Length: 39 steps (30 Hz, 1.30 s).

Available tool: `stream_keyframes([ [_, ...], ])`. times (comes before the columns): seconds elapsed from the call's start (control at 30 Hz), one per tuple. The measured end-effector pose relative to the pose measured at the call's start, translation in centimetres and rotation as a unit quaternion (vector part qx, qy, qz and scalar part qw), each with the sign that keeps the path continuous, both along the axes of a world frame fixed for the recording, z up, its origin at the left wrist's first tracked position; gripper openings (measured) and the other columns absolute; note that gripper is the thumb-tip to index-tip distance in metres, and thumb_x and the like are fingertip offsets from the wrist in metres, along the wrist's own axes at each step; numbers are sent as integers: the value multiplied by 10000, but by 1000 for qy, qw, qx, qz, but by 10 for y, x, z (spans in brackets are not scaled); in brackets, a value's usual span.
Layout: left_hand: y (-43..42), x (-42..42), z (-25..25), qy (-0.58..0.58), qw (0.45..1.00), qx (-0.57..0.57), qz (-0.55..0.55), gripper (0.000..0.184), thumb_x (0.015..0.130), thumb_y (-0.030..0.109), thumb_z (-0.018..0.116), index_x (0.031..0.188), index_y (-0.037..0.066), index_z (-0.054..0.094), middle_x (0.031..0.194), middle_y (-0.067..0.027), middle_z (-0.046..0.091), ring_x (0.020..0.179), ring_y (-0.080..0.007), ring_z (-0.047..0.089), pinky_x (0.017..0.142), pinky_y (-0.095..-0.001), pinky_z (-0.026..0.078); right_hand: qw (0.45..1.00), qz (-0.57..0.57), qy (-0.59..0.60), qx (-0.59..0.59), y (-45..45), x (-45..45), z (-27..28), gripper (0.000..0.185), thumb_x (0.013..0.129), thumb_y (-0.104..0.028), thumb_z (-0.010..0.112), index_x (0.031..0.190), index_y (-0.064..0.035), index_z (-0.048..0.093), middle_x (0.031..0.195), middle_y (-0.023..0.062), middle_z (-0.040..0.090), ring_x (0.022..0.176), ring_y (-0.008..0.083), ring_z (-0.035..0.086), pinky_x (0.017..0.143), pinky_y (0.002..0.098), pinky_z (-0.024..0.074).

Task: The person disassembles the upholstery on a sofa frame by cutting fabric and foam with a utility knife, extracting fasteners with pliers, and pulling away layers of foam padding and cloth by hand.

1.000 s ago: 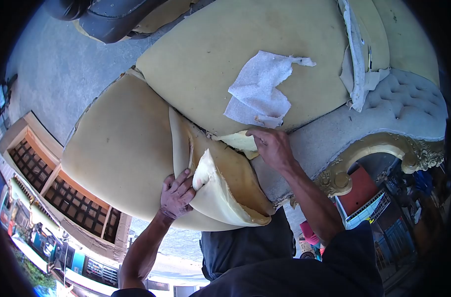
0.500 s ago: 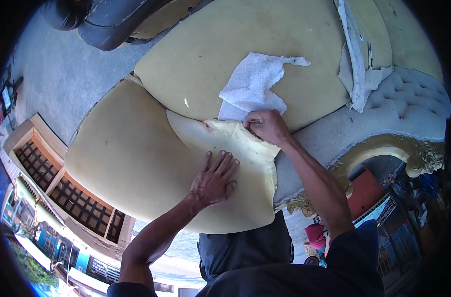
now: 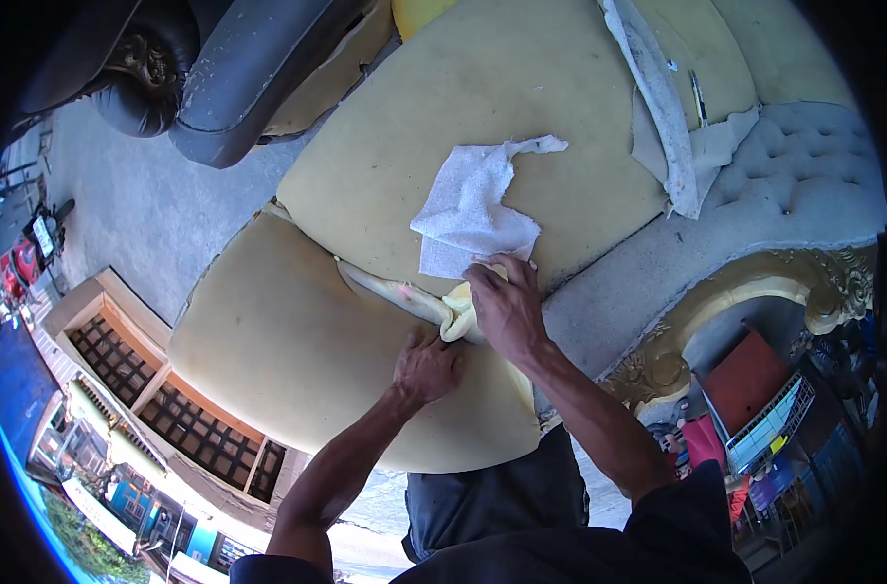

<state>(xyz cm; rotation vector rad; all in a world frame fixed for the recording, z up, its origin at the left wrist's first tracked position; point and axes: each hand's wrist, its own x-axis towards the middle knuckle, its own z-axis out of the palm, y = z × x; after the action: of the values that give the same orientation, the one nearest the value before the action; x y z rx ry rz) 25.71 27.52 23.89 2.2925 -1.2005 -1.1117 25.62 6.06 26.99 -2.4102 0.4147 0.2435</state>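
From the head camera, my only feed, I judge the step in hand to be working a foam flap (image 3: 453,319) along the far edge of the near cushion (image 3: 278,336), where that edge meets the larger cushion (image 3: 385,146). The flap lies bunched into a thick fold toward the right end of that edge, with a paler strip running left from it along the seam. My right hand (image 3: 506,310) is curled over the fold and appears to pinch it, though some fingertips are hidden; it also reaches the lower edge of the white cloth (image 3: 477,229). My left hand (image 3: 429,368) lies palm down on the near cushion, fingers loosely spread and partly bent, just on the near side of the fold, so the flap sits between both hands. The grey panel (image 3: 599,311) stands beyond the near cushion's right edge, behind my right wrist. As I read it, the next move calls for steady left-palm pressure and an even right-hand pull, gentle enough that the soft foam does not tear.
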Motion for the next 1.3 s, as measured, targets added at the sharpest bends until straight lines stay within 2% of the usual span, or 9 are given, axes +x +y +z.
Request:
stream_keyframes([
  [0.37,11,50,-9,36,990,84,-107,357,852,247,586,1130,59,711,1155,-149,700,1212,-306,605,1155,-478,355,984,32,137,113,98,-104,-32,336,948,-168,543,1210,33,607,1115,260,677,1093,402,644,982,475,495],
  [0.47,6,42,-36,-45,998,-16,-50,261,828,243,623,976,69,750,915,-147,745,945,-344,715,1031,-436,479,889,338,291,102,125,-141,-150,201,916,-163,552,1031,-54,676,959,139,719,822,300,697,771,449,559],
  [0.5,6,36,-34,-39,998,-8,-48,261,828,243,623,976,69,750,915,-147,745,945,-344,715,1031,-436,479,843,306,425,123,113,-94,-123,300,935,-208,505,1100,-112,737,1107,139,714,961,310,692,941,491,520],
  [0.6,-41,62,-13,116,945,304,-28,258,850,286,627,936,79,755,932,-150,740,864,-356,721,922,-434,548,924,231,265,154,125,-127,-117,308,939,-229,515,1104,-60,712,1082,161,716,889,336,698,901,504,537],
  [0.67,-35,61,0,61,982,170,57,246,856,267,625,963,73,732,959,-157,726,925,-334,704,896,-440,546,938,321,108,-79,97,-104,-76,250,938,-168,513,1023,6,671,886,167,683,767,270,671,661,447,554],
  [0.73,-37,59,5,-13,988,-66,137,173,857,197,649,955,56,663,965,-165,678,937,-347,670,860,-455,539,984,101,133,60,84,-80,-33,265,910,-125,575,1095,54,636,898,206,653,772,333,652,703,455,551],
  [0.9,-21,56,-8,67,995,-27,75,232,877,171,624,1072,51,658,1072,-159,691,1016,-339,668,956,-465,502,991,-128,-19,19,46,-65,0,282,881,-161,659,1084,30,623,979,215,646,941,341,654,832,462,528],
  [0.97,-2,48,-15,129,991,-37,-17,223,873,168,621,1049,39,666,1105,-139,694,1046,-328,666,1019,-443,473,957,-50,232,166,47,-75,-20,282,878,-180,656,1068,26,634,990,199,655,978,354,640,882,455,518],
  [1.3,-39,44,-72,126,972,189,-62,251,837,194,620,1017,78,752,1056,-171,734,1042,-333,698,986,-448,515,869,447,212,10,53,-91,-95,221,927,-177,551,948,-4,688,895,133,690,961,332,651,836,431,549],
])
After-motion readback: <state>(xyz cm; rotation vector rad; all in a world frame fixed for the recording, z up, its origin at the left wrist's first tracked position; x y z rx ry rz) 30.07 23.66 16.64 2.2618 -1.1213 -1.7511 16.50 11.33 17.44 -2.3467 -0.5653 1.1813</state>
